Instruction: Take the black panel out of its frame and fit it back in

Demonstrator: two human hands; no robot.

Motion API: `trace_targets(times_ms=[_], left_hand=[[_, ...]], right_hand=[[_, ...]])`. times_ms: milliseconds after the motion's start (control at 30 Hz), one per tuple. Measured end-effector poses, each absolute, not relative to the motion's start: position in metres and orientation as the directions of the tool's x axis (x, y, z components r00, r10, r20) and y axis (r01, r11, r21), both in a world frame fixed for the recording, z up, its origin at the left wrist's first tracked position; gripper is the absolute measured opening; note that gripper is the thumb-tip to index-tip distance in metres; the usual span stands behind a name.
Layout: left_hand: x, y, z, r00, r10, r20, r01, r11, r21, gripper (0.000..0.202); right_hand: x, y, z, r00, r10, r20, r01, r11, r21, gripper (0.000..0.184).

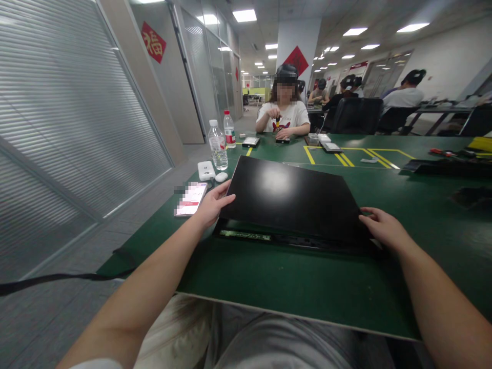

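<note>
A black flat screen panel (292,197) is held between my two hands, its glossy face up and a ceiling light reflected in it. My left hand (215,204) grips its left edge, thumb on top and fingers beneath. At the right edge, my right hand (380,225) pinches the panel near its corner. Below the panel's near edge shows a black frame (307,243) on the table, with a narrow green circuit board (246,235) at its left. The rest of the frame is hidden under the panel.
On the green table (292,287), a lit phone (191,200), a white box-shaped device (206,170), a water bottle (218,146) and a red-capped bottle (229,130) stand left. Across sits a person (283,110) with a screwdriver. Hard drives (251,142) and dark parts (442,166) lie farther off.
</note>
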State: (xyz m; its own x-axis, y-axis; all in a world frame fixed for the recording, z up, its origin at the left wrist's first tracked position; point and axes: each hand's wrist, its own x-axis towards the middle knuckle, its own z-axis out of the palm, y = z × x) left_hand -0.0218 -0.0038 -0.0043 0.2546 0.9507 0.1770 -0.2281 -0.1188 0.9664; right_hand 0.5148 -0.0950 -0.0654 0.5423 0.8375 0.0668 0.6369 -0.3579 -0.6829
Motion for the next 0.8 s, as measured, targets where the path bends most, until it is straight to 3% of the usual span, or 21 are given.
trace_targets(times_ms=[167,333,433,533,700,800], left_hand=[[-0.019,-0.005,-0.003,0.236,0.944,0.232,-0.231,-0.178,0.957,0.080],[-0.023,-0.004,-0.001,0.193,0.964,0.184,-0.240,-0.135,0.961,0.087],[-0.026,-0.005,0.004,0.157,0.974,0.163,-0.250,-0.121,0.961,0.085],[-0.027,-0.008,0.010,0.143,0.978,0.151,-0.265,-0.109,0.958,0.079],[-0.028,-0.008,0.009,0.171,0.980,0.097,-0.246,-0.053,0.968,0.071],[-0.026,-0.002,0.007,0.142,0.990,-0.006,-0.132,0.025,0.991,0.054]], right_hand=[[0.507,-0.095,-0.061,0.614,0.789,-0.022,0.461,-0.381,-0.801,0.036],[0.490,-0.101,-0.046,0.654,0.756,-0.033,0.230,-0.240,-0.943,0.029],[0.478,-0.111,-0.025,0.628,0.775,-0.071,0.043,-0.126,-0.991,0.040],[0.465,-0.124,-0.004,0.546,0.836,-0.046,-0.127,0.029,-0.991,0.044],[0.453,-0.135,0.008,0.489,0.841,-0.232,-0.245,-0.124,-0.962,0.024],[0.453,-0.133,0.009,0.519,0.819,-0.244,-0.331,-0.072,-0.941,0.024]])
